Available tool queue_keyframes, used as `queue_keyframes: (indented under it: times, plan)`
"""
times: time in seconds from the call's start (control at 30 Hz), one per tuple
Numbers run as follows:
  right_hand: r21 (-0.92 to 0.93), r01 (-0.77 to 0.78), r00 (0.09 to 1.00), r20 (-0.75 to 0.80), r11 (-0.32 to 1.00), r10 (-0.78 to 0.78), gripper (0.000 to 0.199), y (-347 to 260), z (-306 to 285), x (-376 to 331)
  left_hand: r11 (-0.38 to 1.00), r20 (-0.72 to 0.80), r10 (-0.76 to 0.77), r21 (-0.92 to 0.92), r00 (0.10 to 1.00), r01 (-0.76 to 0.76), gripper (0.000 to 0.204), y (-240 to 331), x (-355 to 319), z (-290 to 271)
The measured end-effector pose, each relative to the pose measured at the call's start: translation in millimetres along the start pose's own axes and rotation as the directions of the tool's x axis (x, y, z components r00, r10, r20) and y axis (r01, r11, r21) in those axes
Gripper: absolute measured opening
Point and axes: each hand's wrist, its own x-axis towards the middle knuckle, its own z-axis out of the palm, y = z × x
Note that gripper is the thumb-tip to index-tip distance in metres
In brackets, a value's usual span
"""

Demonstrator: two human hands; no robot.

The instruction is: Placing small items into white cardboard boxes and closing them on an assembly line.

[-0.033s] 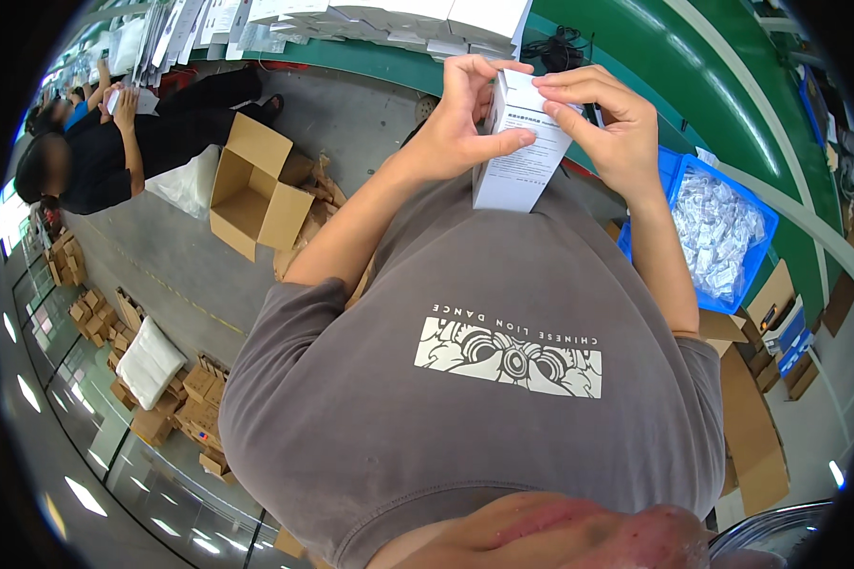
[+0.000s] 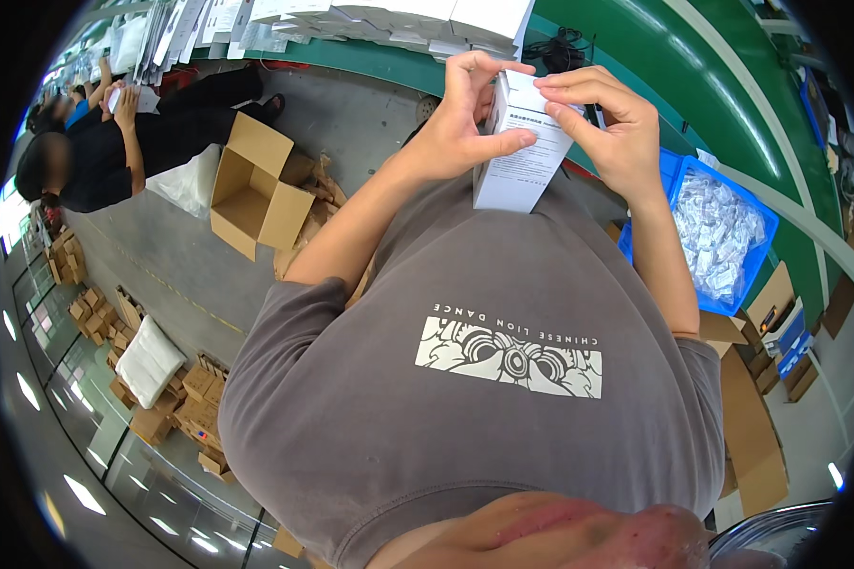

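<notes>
A tall white carton [image 2: 520,178] with printed text on its side stands upright close against my shirt. My left hand [image 2: 453,121] wraps it from the left, thumb across the printed face and fingers at its top. On the upper right edge, my right hand [image 2: 609,116] grips with curled fingertips and thumb. The top of the carton looks closed, though fingers cover part of it.
A green workbench [image 2: 375,64] runs ahead, with white boxes [image 2: 399,21] stacked on it and black cables [image 2: 562,47] beside them. To the right sits a blue bin [image 2: 755,261] of bagged parts. An opened cardboard box [image 2: 247,197] and another person [image 2: 90,171] are at left.
</notes>
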Motion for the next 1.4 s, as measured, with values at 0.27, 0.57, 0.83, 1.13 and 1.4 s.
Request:
queue_keyframes:
  times: [0.27, 0.57, 0.83, 1.13, 1.4]
  plan:
    - [0.055, 0.062, 0.996, 0.066, 0.997, -0.065, 0.013, -4, 9, 14, 0.993, 0.073, -0.065, 0.104, 0.995, 0.057, 0.052, 12, -7, -18]
    - [-0.048, 0.102, 0.994, 0.04, 0.994, -0.1, 0.01, -31, 44, 40, 0.929, 0.003, 0.127, 0.351, 0.992, -0.12, 0.054, 21, -18, -30]
    - [-0.097, 0.144, 0.984, 0.122, 0.985, -0.132, 0.01, -36, 74, 61, 0.939, -0.071, 0.136, 0.329, 0.988, -0.105, 0.064, 31, -36, -59]
    - [-0.041, 0.113, 0.946, 0.311, 0.993, -0.095, 0.016, -37, 110, 135, 0.98, -0.084, 0.024, 0.198, 0.996, -0.007, 0.067, 60, -27, -128]
    - [-0.155, 0.247, 0.88, 0.449, 0.957, -0.154, 0.026, -55, 141, 153, 0.951, -0.036, 0.166, 0.272, 0.986, -0.15, 0.066, 69, -20, -185]
